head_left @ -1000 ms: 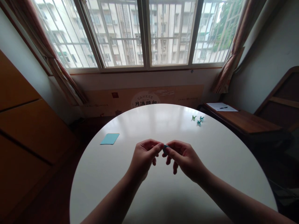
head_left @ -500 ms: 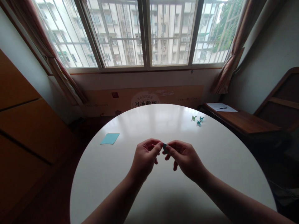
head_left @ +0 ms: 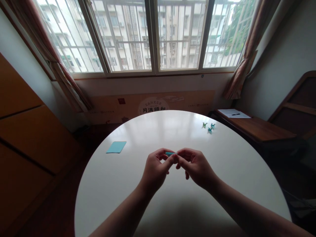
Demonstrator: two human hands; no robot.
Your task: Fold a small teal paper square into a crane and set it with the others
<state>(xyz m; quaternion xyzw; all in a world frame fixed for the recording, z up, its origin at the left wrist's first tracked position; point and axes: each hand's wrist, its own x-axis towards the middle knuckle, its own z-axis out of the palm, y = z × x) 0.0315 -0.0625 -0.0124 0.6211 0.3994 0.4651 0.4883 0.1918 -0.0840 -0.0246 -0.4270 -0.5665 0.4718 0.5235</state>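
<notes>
A small folded piece of teal paper [head_left: 170, 153] is held between my two hands above the middle of the table. My left hand [head_left: 158, 166] pinches it with thumb and fingers, and its thumb tip meets that of my right hand [head_left: 195, 163]. The right fingers are closed on the paper's right end, and the lower ones curl beneath. Only a thin teal strip shows; the fingers cover the rest. Away to the left lies a flat stack of light blue square paper [head_left: 116, 147]. Three small folded paper cranes, green [head_left: 204, 125] and blue [head_left: 209, 130], stand at the back right.
The round white table [head_left: 111, 197] fills the middle of the view. Beyond its right edge, a wooden side table [head_left: 274, 130] bears a white paper sheet [head_left: 232, 113] and a pen. Barred windows, tied curtains and a printed box [head_left: 192, 105] are behind.
The folded paper has turned in my fingers, from a dark upright face to a thin, bright, nearly level strip. My thumb tips have come together, and the left hand has shifted slightly right.
</notes>
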